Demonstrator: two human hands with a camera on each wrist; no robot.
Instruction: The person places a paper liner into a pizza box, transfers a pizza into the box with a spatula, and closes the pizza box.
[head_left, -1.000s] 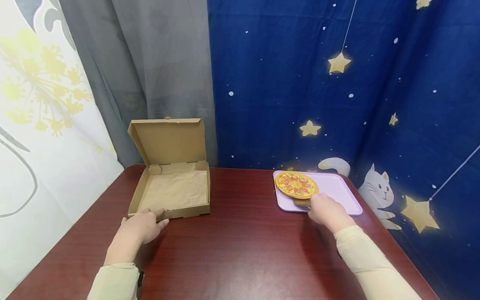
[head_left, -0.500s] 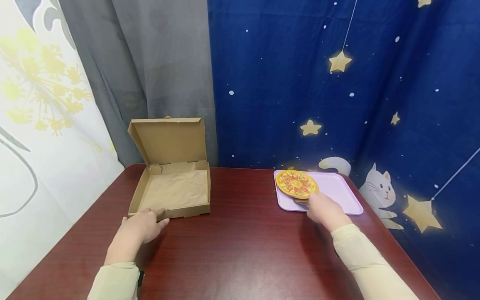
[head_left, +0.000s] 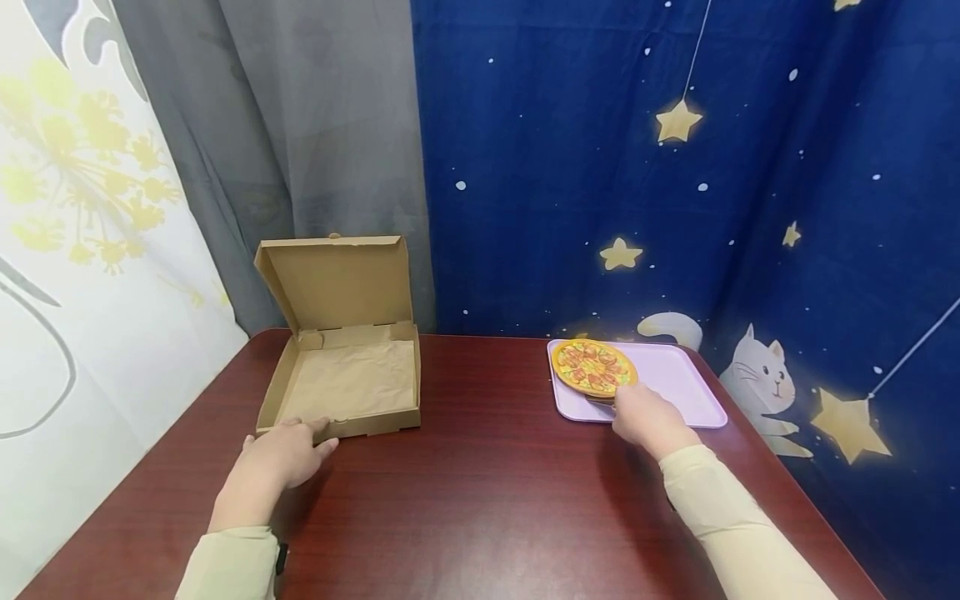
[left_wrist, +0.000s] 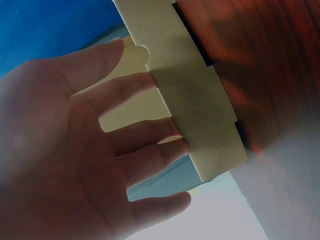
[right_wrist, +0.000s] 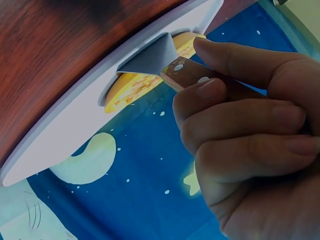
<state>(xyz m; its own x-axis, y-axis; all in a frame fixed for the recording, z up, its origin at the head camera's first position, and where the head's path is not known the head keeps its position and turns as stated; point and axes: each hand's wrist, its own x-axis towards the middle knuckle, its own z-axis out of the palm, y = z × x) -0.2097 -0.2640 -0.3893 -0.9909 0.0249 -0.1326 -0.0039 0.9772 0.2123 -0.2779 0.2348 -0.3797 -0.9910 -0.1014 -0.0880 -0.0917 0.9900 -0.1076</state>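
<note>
My right hand (head_left: 651, 418) grips the wooden handle of a pizza server (right_wrist: 150, 56), fingers curled round it. Its grey metal blade tapers out at the edge of a round toy pizza (head_left: 592, 365), and the blade's tip is hidden under it. The pizza lies at the left end of a pale purple tray (head_left: 686, 387). At the left, my left hand (head_left: 279, 457) rests its fairly straight, spread fingertips on the front wall of a cardboard pizza box (head_left: 375, 422), as the left wrist view (left_wrist: 190, 95) confirms.
The box's lid (head_left: 345, 287) stands raised at the back, and brown paper (head_left: 358, 379) lines its bottom. Both box and tray sit near the far edge of a dark red wooden table (head_left: 480, 492). Grey and blue starry curtains (head_left: 525, 167) hang close behind.
My right hand has shifted slightly left towards the pizza, and less of the pizza server shows. My left hand and the box have stayed put.
</note>
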